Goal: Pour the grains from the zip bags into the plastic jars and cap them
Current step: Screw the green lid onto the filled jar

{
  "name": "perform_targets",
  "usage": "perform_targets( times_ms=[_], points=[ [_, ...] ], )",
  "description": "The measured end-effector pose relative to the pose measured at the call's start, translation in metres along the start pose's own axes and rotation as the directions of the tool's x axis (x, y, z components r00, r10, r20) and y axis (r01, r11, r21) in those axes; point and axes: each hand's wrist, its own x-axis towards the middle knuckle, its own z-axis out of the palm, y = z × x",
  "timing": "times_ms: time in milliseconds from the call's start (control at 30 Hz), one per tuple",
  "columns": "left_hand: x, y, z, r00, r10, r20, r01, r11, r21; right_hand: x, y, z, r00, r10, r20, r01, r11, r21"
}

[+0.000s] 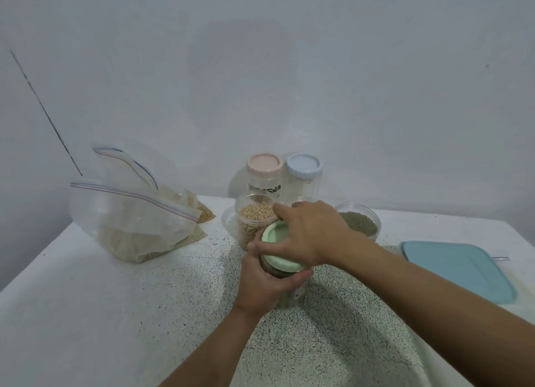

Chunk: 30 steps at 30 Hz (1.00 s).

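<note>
In the middle of the table stands a clear plastic jar (285, 292) of greenish grains with a pale green cap (278, 249) on its mouth. My left hand (265, 279) grips the jar's body just below the cap. My right hand (311, 231) lies over the cap, fingers curled round its far rim. Behind them an uncapped jar (254, 216) holds pale round beans, and another uncapped jar (360, 221) at the right holds green grains. Zip bags (130, 213) with grain lie at the left.
Two empty jars stand against the wall, one with a pink cap (265, 163), one with a blue cap (304, 165). A blue rectangular lid (457, 269) lies at the right. The speckled table (115, 299) meets the wall behind.
</note>
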Motion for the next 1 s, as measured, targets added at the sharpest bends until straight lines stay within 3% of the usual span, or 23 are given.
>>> perform_targets(
  times_ms=[167, 300, 400, 500, 600, 667, 733, 800, 867, 1000],
  points=[
    [0.001, -0.001, 0.000, 1.000, 0.009, 0.000, -0.009, 1.000, -0.021, -0.004, 0.005, -0.012, 0.996, -0.063, 0.070, 0.064, 0.998, -0.007],
    [0.000, 0.000, 0.001, 1.000, 0.013, -0.014, -0.013, 1.000, 0.021, -0.007, 0.012, -0.026, 0.951, -0.242, 0.193, 0.204, 0.959, 0.198],
    [0.001, -0.003, -0.001, 1.000, 0.018, -0.011, -0.017, 0.999, 0.031, -0.005, 0.016, -0.029, 0.928, -0.324, 0.187, 0.266, 0.923, 0.279],
    [0.000, -0.003, 0.000, 1.000, 0.008, -0.017, -0.008, 1.000, 0.017, -0.004, 0.015, -0.020, 0.956, -0.284, 0.075, 0.263, 0.943, 0.205],
    [-0.001, -0.002, 0.002, 1.000, 0.006, -0.018, -0.006, 1.000, 0.023, -0.001, 0.008, -0.005, 0.990, -0.129, -0.049, 0.133, 0.986, 0.104],
    [-0.001, -0.002, 0.002, 1.000, -0.001, -0.017, 0.001, 1.000, 0.028, 0.001, 0.002, 0.000, 0.998, -0.031, -0.049, 0.033, 0.999, 0.039],
    [0.000, -0.001, 0.001, 1.000, -0.009, -0.025, 0.009, 1.000, 0.023, 0.005, -0.003, -0.007, 1.000, -0.022, -0.002, 0.022, 0.999, -0.027],
    [0.000, -0.002, 0.001, 1.000, -0.001, -0.014, 0.001, 1.000, 0.025, 0.006, -0.001, -0.018, 0.989, -0.123, 0.077, 0.119, 0.991, 0.057],
    [0.000, -0.002, 0.001, 1.000, -0.009, -0.020, 0.009, 1.000, 0.003, 0.005, 0.007, -0.029, 0.955, -0.259, 0.143, 0.218, 0.943, 0.250],
    [0.002, -0.008, 0.000, 0.999, -0.030, -0.012, 0.030, 1.000, -0.009, 0.005, 0.026, -0.031, 0.887, -0.444, 0.128, 0.334, 0.808, 0.485]
  ],
)
